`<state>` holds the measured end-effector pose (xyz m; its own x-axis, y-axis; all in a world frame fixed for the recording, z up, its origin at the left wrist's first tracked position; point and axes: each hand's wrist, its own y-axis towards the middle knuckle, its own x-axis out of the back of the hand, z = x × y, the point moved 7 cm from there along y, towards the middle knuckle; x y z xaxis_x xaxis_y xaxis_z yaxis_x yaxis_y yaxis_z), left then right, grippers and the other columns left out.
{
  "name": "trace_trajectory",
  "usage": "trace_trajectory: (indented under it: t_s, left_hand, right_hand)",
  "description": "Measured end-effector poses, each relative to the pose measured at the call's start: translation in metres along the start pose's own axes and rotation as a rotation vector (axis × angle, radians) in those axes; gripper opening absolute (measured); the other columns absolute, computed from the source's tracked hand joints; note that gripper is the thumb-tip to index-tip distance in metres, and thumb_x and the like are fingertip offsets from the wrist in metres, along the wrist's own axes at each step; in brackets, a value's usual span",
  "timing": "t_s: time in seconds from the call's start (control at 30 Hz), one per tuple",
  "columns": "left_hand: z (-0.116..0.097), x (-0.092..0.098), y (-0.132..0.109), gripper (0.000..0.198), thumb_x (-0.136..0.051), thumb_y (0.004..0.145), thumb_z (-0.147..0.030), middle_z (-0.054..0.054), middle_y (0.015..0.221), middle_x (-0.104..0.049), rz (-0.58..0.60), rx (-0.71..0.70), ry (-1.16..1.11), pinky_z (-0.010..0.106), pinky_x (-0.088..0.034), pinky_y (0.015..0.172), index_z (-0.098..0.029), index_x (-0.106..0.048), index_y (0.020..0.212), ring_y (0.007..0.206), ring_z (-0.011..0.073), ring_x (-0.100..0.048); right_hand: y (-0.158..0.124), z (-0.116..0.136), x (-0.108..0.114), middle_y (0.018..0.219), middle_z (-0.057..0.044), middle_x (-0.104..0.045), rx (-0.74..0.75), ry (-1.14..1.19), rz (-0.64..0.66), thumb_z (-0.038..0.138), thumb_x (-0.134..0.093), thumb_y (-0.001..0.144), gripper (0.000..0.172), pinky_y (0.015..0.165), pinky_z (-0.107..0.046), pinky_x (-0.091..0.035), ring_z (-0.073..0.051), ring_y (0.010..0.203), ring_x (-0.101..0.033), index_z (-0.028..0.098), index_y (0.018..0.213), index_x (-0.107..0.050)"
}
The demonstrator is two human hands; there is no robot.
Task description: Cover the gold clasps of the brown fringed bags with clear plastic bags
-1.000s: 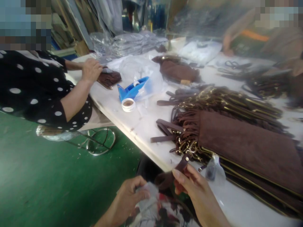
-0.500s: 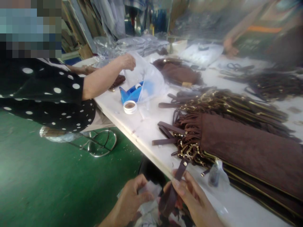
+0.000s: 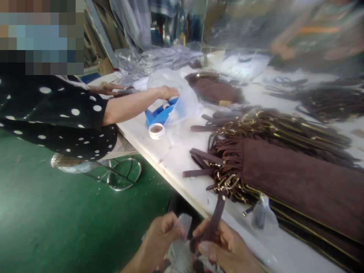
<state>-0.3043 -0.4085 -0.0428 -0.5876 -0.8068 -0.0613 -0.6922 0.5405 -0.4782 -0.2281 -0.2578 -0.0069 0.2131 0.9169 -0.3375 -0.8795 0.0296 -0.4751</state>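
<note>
My left hand is closed at the lower middle, pinching a translucent plastic piece between thumb and fingers. Just right of it, my right hand grips a dark brown strap. The strap bends down over the fingers, and its upper end, with a metal stud, reaches the pile on the table. That pile is a stack of brown fringed bags with gold-coloured clasps hanging at their near left end. What lies under my hands is partly hidden and blurred.
A small plastic bag with a dark item leans by the stack. On the white table are a tape roll, a blue tape dispenser and a clear bag. A co-worker's arm reaches in from the left; another person stands behind.
My right hand has shifted its hold lower along the strap. The plastic in my left hand now stands up more clearly. The co-worker's hand has moved right and down onto the clear bag.
</note>
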Motion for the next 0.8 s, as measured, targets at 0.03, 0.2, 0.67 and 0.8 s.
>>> trace_trajectory:
  t_s: [0.03, 0.2, 0.67, 0.8]
  left_hand:
    - [0.0, -0.001, 0.0, 0.031, -0.071, 0.08, -0.042, 0.002, 0.065, -0.06, 0.02, -0.006, 0.008, 0.023, -0.037, 0.057, -0.013, -0.061, 0.073, 0.06, 0.0133, -0.05]
    - [-0.005, -0.002, -0.002, 0.031, -0.068, 0.083, -0.043, 0.001, 0.07, -0.06, 0.14, 0.005, -0.016, 0.023, -0.037, 0.059, -0.013, -0.062, 0.078, 0.063, 0.0136, -0.051]
    - [-0.079, -0.003, -0.008, 0.042, -0.041, 0.098, -0.049, 0.001, 0.073, -0.062, 0.302, -0.121, 0.414, 0.022, -0.037, 0.058, -0.016, -0.06, 0.082, 0.065, 0.013, -0.052]
    - [-0.063, -0.014, 0.001, 0.04, -0.048, 0.095, -0.051, 0.001, 0.072, -0.058, 0.288, -0.123, 0.3, 0.021, -0.036, 0.056, -0.015, -0.059, 0.082, 0.065, 0.0123, -0.051]
  right_hand:
    - [-0.001, 0.003, 0.003, 0.081, -0.003, -0.071, 0.011, -0.006, -0.035, 0.042, -0.081, 0.069, 0.033, 0.062, -0.024, -0.045, -0.016, 0.071, -0.062, 0.018, 0.088, -0.067]
    - [-0.004, 0.013, 0.003, 0.086, -0.005, -0.074, 0.052, 0.112, -0.167, 0.042, -0.084, 0.066, 0.035, 0.068, -0.03, -0.051, -0.021, 0.076, -0.068, 0.02, 0.084, -0.065]
    - [0.0, 0.013, -0.011, 0.101, -0.007, -0.071, 0.022, 0.14, 0.013, 0.043, -0.085, 0.066, 0.035, 0.066, -0.029, -0.05, -0.023, 0.083, -0.068, 0.02, 0.082, -0.064]
    - [-0.004, 0.018, -0.006, 0.067, 0.002, -0.063, 0.043, 0.07, -0.151, 0.046, -0.081, 0.068, 0.036, 0.061, -0.025, -0.045, -0.015, 0.064, -0.06, 0.02, 0.085, -0.062]
